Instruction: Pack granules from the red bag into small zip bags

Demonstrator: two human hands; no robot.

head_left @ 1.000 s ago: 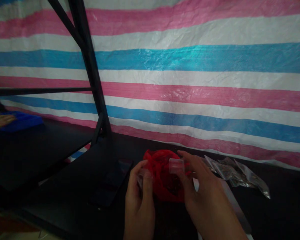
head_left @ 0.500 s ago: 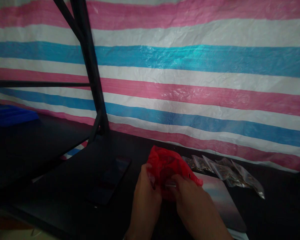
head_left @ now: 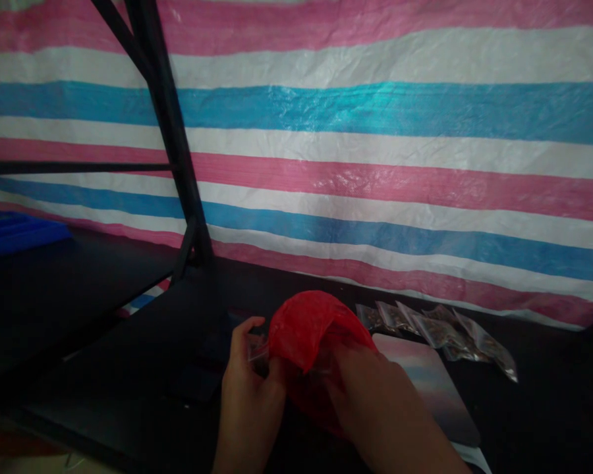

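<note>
A red plastic bag (head_left: 309, 322) is bunched up with its mouth facing me, over the black table. My right hand (head_left: 358, 378) reaches into that mouth; its fingertips are hidden by the red film and shadow. At the bag's left side, my left hand (head_left: 252, 375) is curled round a small clear plastic bag (head_left: 257, 347), with the thumb against the red bag. What the clear bag holds is too dark to make out. Right of my hands lies a flat, shiny grey panel with rounded corners (head_left: 432, 382), partly covered by my right forearm.
Several clear zip bags of small dark pieces (head_left: 447, 336) lie at the back right. A dark flat object (head_left: 195, 382) lies left of my hands. A black metal frame (head_left: 170, 138) rises at left, with a blue tray (head_left: 22, 232) beyond. A striped sheet (head_left: 375, 164) hangs behind the table.
My left hand has moved left from the red bag's edge and now has a clear bag in it. The right hand is deeper in the red bag, which has puffed up and turned.
</note>
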